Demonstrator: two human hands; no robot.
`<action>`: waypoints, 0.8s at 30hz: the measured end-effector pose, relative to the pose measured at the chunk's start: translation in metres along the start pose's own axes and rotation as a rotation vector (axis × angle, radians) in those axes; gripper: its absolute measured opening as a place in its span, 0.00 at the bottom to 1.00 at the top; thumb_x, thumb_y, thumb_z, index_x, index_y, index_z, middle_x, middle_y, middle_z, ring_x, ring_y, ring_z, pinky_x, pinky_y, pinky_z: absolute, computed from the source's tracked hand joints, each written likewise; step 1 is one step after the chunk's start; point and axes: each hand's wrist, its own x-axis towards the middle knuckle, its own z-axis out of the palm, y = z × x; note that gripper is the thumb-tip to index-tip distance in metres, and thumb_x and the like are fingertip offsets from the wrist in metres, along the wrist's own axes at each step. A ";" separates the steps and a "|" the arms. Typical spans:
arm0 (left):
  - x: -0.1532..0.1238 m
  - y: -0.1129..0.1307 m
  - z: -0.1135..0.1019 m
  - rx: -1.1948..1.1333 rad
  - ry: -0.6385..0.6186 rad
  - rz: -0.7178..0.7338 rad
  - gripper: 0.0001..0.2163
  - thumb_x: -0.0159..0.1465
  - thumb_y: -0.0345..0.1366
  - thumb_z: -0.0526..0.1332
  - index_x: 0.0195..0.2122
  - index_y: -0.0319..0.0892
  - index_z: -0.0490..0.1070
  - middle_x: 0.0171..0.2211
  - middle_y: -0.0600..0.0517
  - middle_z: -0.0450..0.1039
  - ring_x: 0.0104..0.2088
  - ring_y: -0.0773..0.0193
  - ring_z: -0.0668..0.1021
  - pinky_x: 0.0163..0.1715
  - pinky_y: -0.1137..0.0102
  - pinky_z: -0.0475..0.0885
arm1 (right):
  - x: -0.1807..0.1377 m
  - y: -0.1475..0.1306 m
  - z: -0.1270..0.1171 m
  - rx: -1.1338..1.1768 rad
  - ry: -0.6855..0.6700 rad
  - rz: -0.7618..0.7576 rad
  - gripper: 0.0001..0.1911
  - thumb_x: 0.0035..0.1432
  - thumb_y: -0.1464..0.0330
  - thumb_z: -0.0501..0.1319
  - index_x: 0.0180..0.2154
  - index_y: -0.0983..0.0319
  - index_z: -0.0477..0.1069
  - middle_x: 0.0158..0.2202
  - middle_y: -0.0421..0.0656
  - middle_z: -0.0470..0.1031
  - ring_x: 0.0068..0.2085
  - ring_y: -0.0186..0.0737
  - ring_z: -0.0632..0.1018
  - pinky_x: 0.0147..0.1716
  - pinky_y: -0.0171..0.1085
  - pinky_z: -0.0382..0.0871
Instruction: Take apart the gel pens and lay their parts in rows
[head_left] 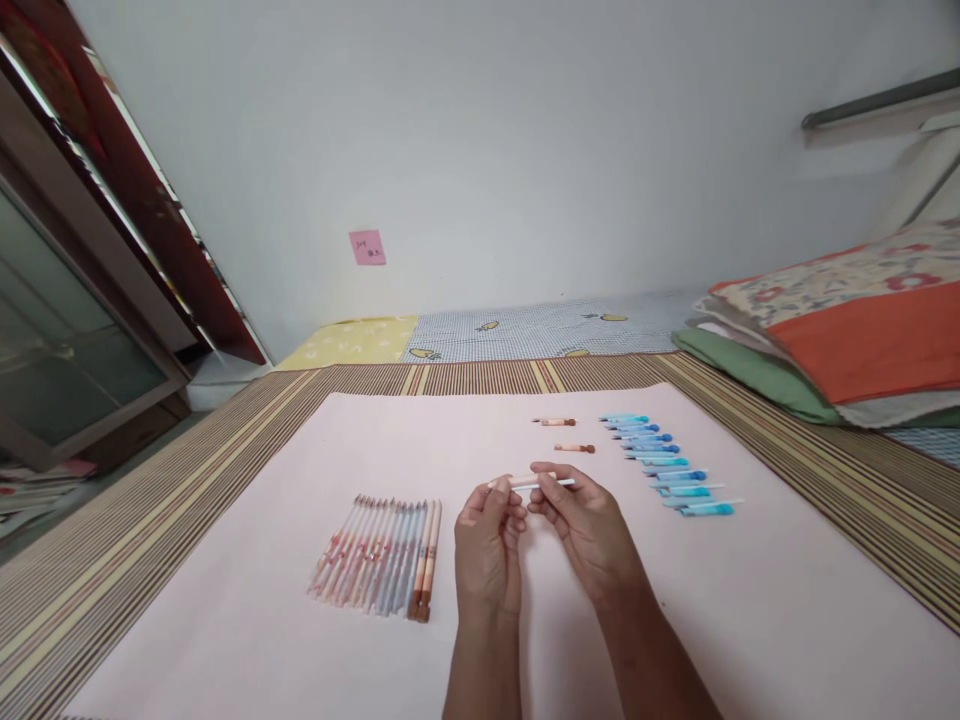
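My left hand [489, 545] pinches one end of a peach pen barrel [525, 481] between thumb and fingers, just above the paper. From the other side, my right hand [589, 525] grips a thin white pen refill [564, 484] lying along the barrel. The fingers partly cover both parts, and whether the refill's tip is inside the barrel cannot be made out. Beyond the hands lie two short peach-and-brown pen parts [574, 448], the farther with a dark tip. Left of my left hand, several pens [375, 555] lie side by side, the rightmost two peach with brown ends.
Several blue pen parts and refills [664, 462] form a slanting column to the right. Everything lies on a large pale pink sheet [255, 600] over a striped mat [150, 510]. Folded bedding [847, 340] is piled at the right; a pink note [367, 247] sticks to the wall.
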 end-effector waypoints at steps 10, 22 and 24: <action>0.010 0.002 -0.004 -0.042 0.104 -0.136 0.09 0.65 0.22 0.63 0.27 0.32 0.75 0.21 0.50 0.73 0.19 0.73 0.73 0.18 0.82 0.69 | -0.006 -0.018 -0.011 -0.878 -0.150 -0.625 0.13 0.61 0.69 0.62 0.47 0.56 0.79 0.47 0.46 0.78 0.51 0.48 0.76 0.53 0.48 0.71; 0.018 -0.005 -0.011 -0.067 0.104 -0.226 0.10 0.66 0.22 0.63 0.25 0.33 0.72 0.20 0.51 0.70 0.17 0.74 0.70 0.13 0.82 0.62 | 0.009 -0.035 -0.004 -1.393 -0.493 -0.586 0.09 0.65 0.76 0.57 0.40 0.60 0.75 0.38 0.42 0.75 0.39 0.39 0.76 0.37 0.36 0.66; 0.019 -0.006 -0.013 -0.046 0.131 -0.227 0.12 0.67 0.22 0.61 0.25 0.33 0.72 0.19 0.51 0.70 0.16 0.74 0.70 0.13 0.82 0.62 | 0.006 -0.031 -0.003 -1.543 -0.495 -0.658 0.10 0.65 0.78 0.56 0.36 0.61 0.74 0.35 0.42 0.74 0.36 0.39 0.74 0.35 0.37 0.62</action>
